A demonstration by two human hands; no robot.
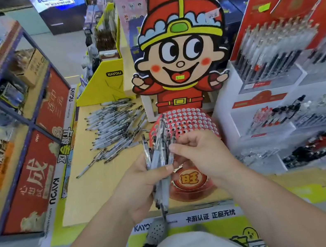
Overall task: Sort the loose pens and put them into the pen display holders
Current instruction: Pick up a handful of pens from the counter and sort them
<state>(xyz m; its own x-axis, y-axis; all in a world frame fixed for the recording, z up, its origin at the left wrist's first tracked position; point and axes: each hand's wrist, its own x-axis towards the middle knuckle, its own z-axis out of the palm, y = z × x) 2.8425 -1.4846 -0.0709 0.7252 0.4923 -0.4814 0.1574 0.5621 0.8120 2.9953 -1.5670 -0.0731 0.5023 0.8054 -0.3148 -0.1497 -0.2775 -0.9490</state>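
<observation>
— Where are the pens?

— Two lots. A bundle of pens (157,163), grey-barrelled with dark ends, is in the person's hands, held upright just in front of the chest. The rest are loose pens (115,127) strewn in a rough heap on the yellow bench (87,191), to the left and further back.

— How are the hands set?

— The left hand (141,190) has its fingers and thumb curled round the lower half of the bundle, gripping it. The right hand (202,153) is curled too, its thumb and forefinger pinching at the upper ends of the bundle. Which single pen it has, I cannot tell.

— And the holder?

— A red holder (189,118) with rows of round white-rimmed holes sits right behind the hands, with the bundle's tips overlapping its left edge. Whether any pen already stands in a hole there is unclear. Its front carries a round gold-and-red badge (189,178).

— Behind that?

— A cardboard cartoon figure (182,54) in a red hat and red coat rises from the back of the holder.

— To the sides?

— On the right, a white tiered display (225,101) filled with rows of black and red pens, red backing cards above. Beyond the heap on the left, a yellow box (105,85). Far left, a blue-framed shelf (26,121) with red posters.
</observation>
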